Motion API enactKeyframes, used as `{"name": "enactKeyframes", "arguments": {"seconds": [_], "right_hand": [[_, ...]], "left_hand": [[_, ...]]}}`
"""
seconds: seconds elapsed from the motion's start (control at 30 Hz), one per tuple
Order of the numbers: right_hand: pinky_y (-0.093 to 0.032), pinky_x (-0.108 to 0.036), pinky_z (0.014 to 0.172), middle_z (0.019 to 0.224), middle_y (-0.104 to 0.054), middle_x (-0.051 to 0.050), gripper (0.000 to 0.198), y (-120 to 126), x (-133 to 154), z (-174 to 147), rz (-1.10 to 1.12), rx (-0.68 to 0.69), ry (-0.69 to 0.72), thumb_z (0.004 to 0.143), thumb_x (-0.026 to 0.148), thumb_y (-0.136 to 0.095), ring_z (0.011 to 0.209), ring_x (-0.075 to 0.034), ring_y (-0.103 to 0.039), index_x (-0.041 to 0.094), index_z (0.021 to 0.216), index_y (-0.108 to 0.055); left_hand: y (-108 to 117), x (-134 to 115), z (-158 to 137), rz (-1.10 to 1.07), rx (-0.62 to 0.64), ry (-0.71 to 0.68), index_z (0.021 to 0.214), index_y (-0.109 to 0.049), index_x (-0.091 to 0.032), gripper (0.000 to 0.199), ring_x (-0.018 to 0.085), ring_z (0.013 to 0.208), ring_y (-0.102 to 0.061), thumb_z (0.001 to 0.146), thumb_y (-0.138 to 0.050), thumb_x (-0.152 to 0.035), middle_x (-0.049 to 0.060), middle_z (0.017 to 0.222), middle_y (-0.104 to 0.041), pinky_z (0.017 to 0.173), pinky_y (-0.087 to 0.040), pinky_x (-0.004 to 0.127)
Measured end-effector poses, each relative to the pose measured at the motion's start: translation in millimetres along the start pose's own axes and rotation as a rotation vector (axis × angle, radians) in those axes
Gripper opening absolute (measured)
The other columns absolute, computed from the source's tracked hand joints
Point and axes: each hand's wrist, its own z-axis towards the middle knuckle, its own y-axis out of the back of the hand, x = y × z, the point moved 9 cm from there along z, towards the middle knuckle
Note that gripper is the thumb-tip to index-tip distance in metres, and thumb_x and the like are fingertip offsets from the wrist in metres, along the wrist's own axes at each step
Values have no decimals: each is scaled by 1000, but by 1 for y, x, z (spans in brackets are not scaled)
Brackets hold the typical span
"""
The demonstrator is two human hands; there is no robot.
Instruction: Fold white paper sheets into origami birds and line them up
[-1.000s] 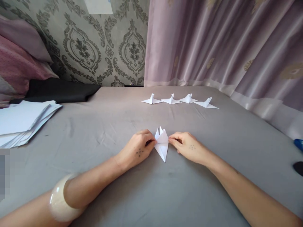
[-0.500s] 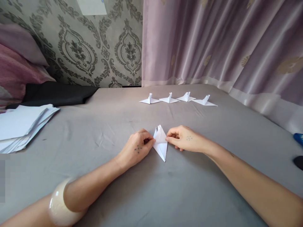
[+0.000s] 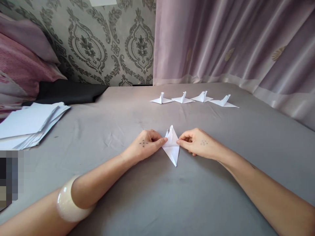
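Note:
A white folded paper crane [image 3: 171,150], pressed flat into a kite-like shape, is between my two hands just above the grey sheet. My left hand [image 3: 149,143] pinches its left edge, thumb lying on the front face. At the right edge, my right hand [image 3: 197,142] grips the paper between thumb and fingertips. The crane's long point faces me, and narrow folded tips rise at its far end. Fingers behind the paper are partly hidden. Beyond it, several finished-looking paper cranes [image 3: 183,98] stand in a row with wings spread.
A stack of white paper sheets [image 3: 27,121] lies at the left, near a black cloth [image 3: 71,91]. Pink fabric [image 3: 24,62] is heaped behind them. A patterned wall [image 3: 113,42] and a mauve curtain [image 3: 197,39] border the grey-covered surface [image 3: 118,111].
The view has shifted slightly, moving the scene to the right and up. My left thumb now lies farther over the crane's front face. Both hands still hold the paper.

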Motion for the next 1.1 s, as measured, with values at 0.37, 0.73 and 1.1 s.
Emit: {"name": "enactKeyframes", "arguments": {"seconds": [0.37,0.73,1.1], "right_hand": [[-46,-23,47,54,-59,-2,25,3,8,2,41,128,-139,76,39,-65,47,-10,-54,16,68,-70],[-47,-21,47,55,-59,-1,21,1,5,5,37,137,-171,78,35,-64,47,-10,-54,15,72,-68],[-47,-25,45,63,-66,-5,24,-1,-7,9,-39,79,-117,80,40,-60,52,-15,-61,18,78,-70]], "left_hand": [[-2,3,2,32,-17,-7,68,-65,-17,28,15,69,-55,77,-60,-43,3,87,-60,61,-41,27],[-2,7,3,72,-18,-22,65,-62,-17,28,14,67,-54,78,-59,-42,2,86,-60,61,-42,27],[-4,-3,6,134,21,-106,55,-54,-16,31,15,68,-55,78,-58,-37,3,78,-59,61,-42,28]]}}
